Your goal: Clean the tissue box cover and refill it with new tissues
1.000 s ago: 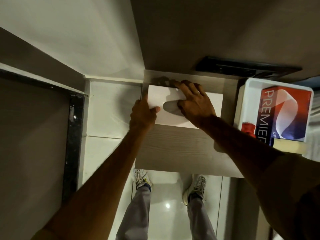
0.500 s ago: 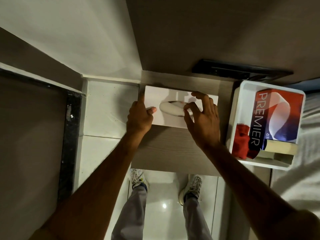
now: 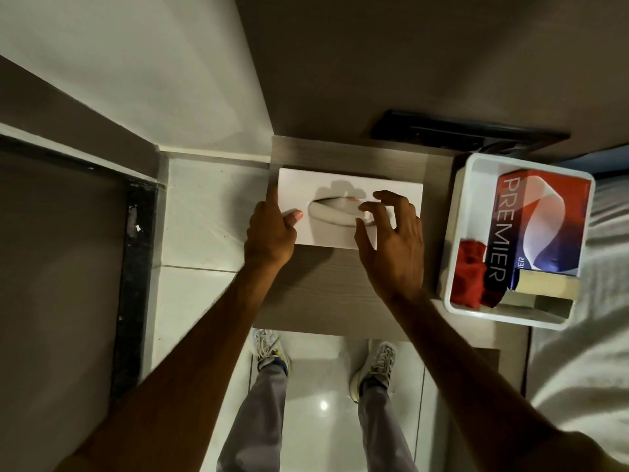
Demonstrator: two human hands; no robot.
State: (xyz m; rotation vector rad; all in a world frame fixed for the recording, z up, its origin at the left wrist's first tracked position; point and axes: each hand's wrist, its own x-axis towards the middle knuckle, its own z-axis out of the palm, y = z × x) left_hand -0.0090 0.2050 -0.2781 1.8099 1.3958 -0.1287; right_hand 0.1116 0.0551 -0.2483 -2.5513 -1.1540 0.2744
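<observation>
A white tissue box cover (image 3: 384,185) with an oval slot lies flat on a small wooden table (image 3: 326,294). My left hand (image 3: 270,233) grips the cover's left end, thumb on top and index finger along the side. Over the right end of the slot hovers my right hand (image 3: 391,243), fingers spread and curled, fingertips at the opening. It holds nothing that I can see. A red, white and blue "PREMIER" tissue pack (image 3: 541,226) lies in a white tray (image 3: 456,206) to the right, with a red cloth (image 3: 471,274) beside it.
The tray also holds a beige block (image 3: 544,287) at its near end. A dark panel (image 3: 466,134) sits on the wall behind the table. White bedding (image 3: 585,369) lies to the right; tiled floor and my shoes show below the table edge.
My right hand has drawn back from lying over the cover's top to its right part, fingers now lifted at the slot. The left hand stays on the left end.
</observation>
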